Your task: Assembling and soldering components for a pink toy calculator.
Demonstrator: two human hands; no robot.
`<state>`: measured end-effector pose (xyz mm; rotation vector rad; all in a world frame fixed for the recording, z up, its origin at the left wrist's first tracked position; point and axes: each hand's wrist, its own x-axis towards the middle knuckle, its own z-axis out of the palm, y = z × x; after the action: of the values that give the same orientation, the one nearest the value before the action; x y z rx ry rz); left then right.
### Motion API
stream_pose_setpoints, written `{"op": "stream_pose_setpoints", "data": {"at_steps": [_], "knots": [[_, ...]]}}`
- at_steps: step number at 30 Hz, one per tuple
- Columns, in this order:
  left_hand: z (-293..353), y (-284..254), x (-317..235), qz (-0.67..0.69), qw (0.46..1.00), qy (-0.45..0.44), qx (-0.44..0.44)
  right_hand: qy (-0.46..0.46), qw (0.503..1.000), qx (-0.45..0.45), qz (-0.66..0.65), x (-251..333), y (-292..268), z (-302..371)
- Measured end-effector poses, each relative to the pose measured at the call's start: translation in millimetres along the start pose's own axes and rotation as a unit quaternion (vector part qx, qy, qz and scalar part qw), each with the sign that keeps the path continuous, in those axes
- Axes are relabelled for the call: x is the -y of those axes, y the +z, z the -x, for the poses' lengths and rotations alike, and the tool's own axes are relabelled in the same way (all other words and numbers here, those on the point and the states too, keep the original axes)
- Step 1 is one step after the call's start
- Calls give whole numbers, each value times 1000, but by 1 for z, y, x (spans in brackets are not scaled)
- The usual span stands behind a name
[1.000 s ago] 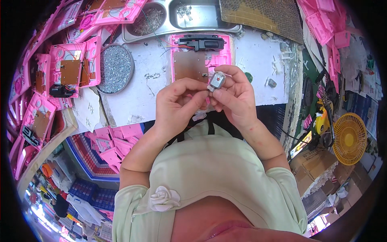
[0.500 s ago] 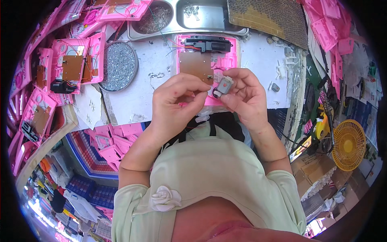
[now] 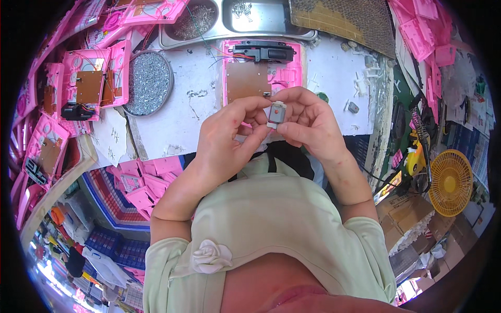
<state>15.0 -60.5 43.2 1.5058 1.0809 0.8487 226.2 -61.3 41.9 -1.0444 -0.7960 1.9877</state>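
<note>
Between both hands, in front of my chest, is a small grey motor with white end pieces and a red mark (image 3: pixel 277 113). My right hand (image 3: pixel 313 122) pinches it from the right with thumb and fingers. From the left, the thumb and forefinger of my left hand (image 3: pixel 229 135) close on its edge. Just beyond the hands, a pink plastic housing (image 3: pixel 296 78) lies on the white worktop. A brown board (image 3: pixel 245 81) sits inside it, and a black module (image 3: pixel 269 53) with thin wires lies across its far end. My hands cover the housing's near edge.
At the left stands a round tray (image 3: pixel 170 86) of small screws, beside pink housings (image 3: pixel 119 73) with boards and wires. A metal tray (image 3: pixel 219 32) of small parts spans the back. Small white and grey pieces (image 3: pixel 360 86) lie at the right. A yellow fan (image 3: pixel 450 182) stands beyond.
The motor has come left and been turned more upright between my hands. My left fingertips now meet it; before, they were apart from it.
</note>
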Motion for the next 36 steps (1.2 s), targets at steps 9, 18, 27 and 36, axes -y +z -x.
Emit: {"op": "stream_pose_setpoints", "data": {"at_steps": [9, 18, 27, 36], "knots": [[4, 2, 3, 43, 999, -21, 5, -69, 984, -13, 162, 0, -3, 2], [1, 0, 8, -112, 980, 165, -24, -270, 827, 13, 492, 25, -1, 6], [-4, -1, 6, -65, 979, 190, -26, -400, 778, 23, 484, 9, -8, 6], [1, -2, 8, -1, 995, 102, -3, -427, 749, 58, 503, 10, -10, 3]]}}
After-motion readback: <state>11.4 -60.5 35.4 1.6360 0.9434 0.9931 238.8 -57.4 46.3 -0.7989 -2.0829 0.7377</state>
